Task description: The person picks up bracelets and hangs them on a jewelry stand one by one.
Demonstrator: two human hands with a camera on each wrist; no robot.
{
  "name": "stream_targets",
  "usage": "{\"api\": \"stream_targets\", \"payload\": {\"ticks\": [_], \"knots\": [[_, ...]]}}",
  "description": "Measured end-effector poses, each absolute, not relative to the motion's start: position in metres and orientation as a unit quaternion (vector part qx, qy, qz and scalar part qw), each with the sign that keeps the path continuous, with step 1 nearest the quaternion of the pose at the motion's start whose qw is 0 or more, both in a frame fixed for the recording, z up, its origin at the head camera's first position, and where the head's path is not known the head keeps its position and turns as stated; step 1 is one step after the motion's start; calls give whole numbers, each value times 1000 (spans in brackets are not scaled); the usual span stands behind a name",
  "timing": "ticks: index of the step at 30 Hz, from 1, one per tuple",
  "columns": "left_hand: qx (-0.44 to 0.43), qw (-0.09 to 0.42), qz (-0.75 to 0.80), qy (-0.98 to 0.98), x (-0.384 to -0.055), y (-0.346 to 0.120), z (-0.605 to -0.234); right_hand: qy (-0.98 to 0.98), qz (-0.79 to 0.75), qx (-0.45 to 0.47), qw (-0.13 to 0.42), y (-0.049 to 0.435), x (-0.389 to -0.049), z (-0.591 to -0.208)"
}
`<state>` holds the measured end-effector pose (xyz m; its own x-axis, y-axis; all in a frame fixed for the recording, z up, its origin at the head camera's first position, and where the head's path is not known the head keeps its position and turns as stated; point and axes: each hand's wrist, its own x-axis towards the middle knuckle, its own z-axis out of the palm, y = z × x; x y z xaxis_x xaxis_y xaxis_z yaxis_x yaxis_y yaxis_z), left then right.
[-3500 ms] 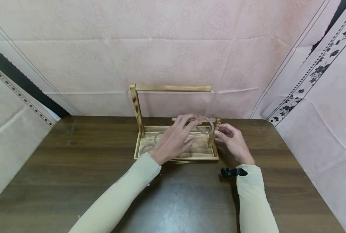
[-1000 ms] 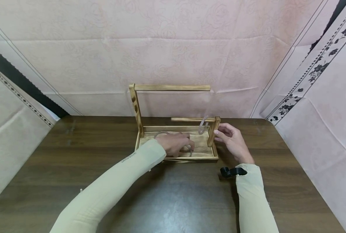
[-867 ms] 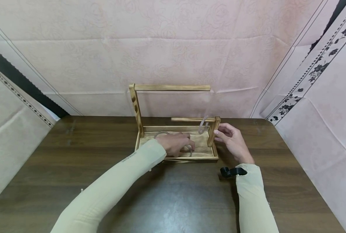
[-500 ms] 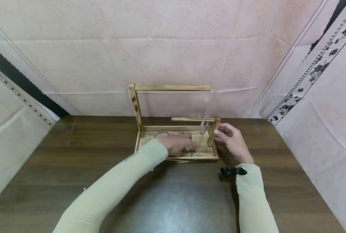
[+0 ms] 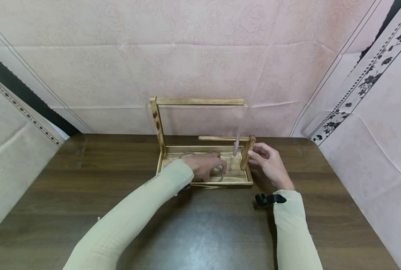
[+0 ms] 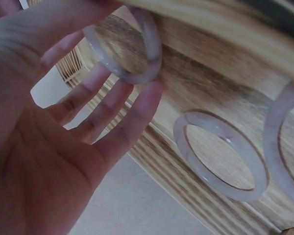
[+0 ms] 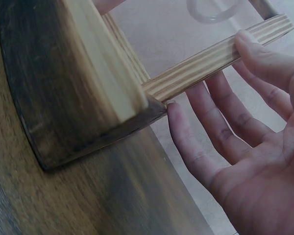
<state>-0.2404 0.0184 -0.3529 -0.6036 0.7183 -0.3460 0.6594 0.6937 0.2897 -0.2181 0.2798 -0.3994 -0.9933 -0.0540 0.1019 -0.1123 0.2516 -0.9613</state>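
"How many bangles (image 6: 206, 119)?"
"Four: one on the lower bar (image 5: 217, 138), one pinched by the left grip (image 5: 204, 166), two lying in the tray (image 5: 234, 184)."
"Right grip (image 5: 270, 165)?"
"Pinching the post (image 5: 248, 153); left sleeve (image 5: 136, 210) hides one tray corner."

Left fingers (image 5: 223, 165) at a ring (image 5: 222, 175) in a wooden tray (image 5: 232, 183), right fingers (image 5: 262, 146) on the short post (image 5: 247, 154).

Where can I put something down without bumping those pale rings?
On the table: in front of the wooden tray, between the left sleeve and right sleeve, or left of the tray. Inside the tray is crowded: left fingers, rings. Another ring hangs beside the post that the right fingers pinch.
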Motion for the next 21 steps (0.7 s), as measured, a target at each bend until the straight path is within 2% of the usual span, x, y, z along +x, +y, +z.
{"api": "stream_targets", "payload": {"ticks": [21], "knots": [[402,151,62,901,-240,15,-354,-791,609,54,23,280,-218,-400]]}}
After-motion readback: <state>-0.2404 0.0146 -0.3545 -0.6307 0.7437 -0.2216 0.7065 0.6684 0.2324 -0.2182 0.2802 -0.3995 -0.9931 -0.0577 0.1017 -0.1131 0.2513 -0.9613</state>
